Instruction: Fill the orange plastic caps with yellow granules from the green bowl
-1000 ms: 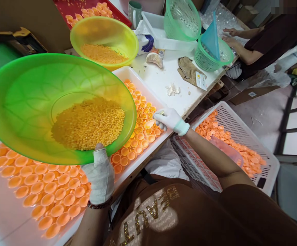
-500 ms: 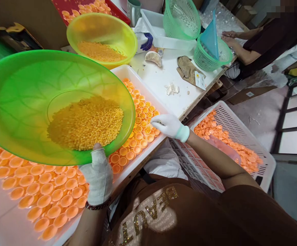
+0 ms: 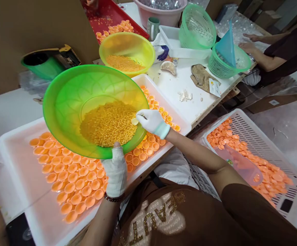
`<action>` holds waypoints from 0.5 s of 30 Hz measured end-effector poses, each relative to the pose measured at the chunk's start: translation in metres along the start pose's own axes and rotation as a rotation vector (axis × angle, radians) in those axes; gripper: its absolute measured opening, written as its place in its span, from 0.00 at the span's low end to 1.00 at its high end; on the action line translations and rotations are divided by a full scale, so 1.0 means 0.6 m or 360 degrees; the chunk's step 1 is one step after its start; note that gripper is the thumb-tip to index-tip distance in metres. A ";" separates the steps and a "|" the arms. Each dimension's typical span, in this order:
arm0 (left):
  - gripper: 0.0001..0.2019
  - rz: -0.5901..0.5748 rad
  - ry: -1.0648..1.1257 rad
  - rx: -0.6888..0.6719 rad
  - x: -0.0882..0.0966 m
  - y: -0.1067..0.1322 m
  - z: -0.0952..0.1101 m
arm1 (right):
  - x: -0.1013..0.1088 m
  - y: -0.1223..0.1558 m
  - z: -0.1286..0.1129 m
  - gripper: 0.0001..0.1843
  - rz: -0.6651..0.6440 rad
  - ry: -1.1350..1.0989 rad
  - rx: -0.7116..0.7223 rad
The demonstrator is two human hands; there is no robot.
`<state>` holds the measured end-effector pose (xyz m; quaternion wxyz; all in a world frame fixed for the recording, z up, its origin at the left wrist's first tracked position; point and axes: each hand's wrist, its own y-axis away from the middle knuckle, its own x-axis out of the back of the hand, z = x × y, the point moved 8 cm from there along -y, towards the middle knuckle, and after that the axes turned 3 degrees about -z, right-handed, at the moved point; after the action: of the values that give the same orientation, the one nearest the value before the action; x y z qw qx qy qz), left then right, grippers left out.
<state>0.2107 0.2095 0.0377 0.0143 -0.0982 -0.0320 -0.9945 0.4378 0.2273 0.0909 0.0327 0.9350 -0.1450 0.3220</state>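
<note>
My left hand (image 3: 115,171), in a white glove with the thumb tip bare, grips the near rim of a large green bowl (image 3: 61,92). Small yellow beads (image 3: 107,123) are heaped in the bowl, which is tilted toward me above a tray. In its white glove, my right hand (image 3: 152,121) pinches a small pale spoon (image 3: 135,121) over the right edge of the heap. Rows of orange cups (image 3: 73,177) stand in the white tray (image 3: 30,201) below; several at the right hold yellow contents. The bowl hides the tray's middle.
Behind stands a yellow bowl (image 3: 128,38) of orange bits. A red tray (image 3: 115,13), green baskets (image 3: 197,27) and a brown glove (image 3: 201,77) lie farther back. At right, a white crate (image 3: 240,126) holds orange pieces. Another person's hands (image 3: 248,46) work at the far right.
My right hand has moved from over the cups in the tray to inside the green bowl, bringing the spoon to the beads. My left hand still holds the bowl. The view has shifted.
</note>
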 end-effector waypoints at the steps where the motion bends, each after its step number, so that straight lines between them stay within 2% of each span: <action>1: 0.25 0.0019 0.0041 0.0033 0.001 0.000 -0.001 | -0.017 -0.003 0.006 0.09 -0.0060 -0.0127 -0.0112; 4: 0.28 0.0037 0.0154 0.0068 -0.001 0.000 0.000 | -0.059 0.007 0.025 0.07 -0.0243 -0.0621 -0.0470; 7: 0.29 0.0025 0.0174 0.0044 -0.003 0.000 0.004 | -0.075 0.023 0.032 0.05 -0.0288 -0.1020 -0.0711; 11: 0.30 0.0023 0.0220 0.0065 -0.003 -0.001 0.000 | -0.064 0.034 0.035 0.08 -0.0292 -0.1449 -0.0815; 15: 0.31 0.0016 0.0243 0.0058 -0.001 -0.003 -0.009 | -0.028 0.046 0.054 0.06 -0.0332 -0.1664 -0.0808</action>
<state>0.2105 0.2108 0.0320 0.0233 -0.0219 -0.0484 -0.9983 0.4363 0.1998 0.0541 0.2111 0.9419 -0.1217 -0.2314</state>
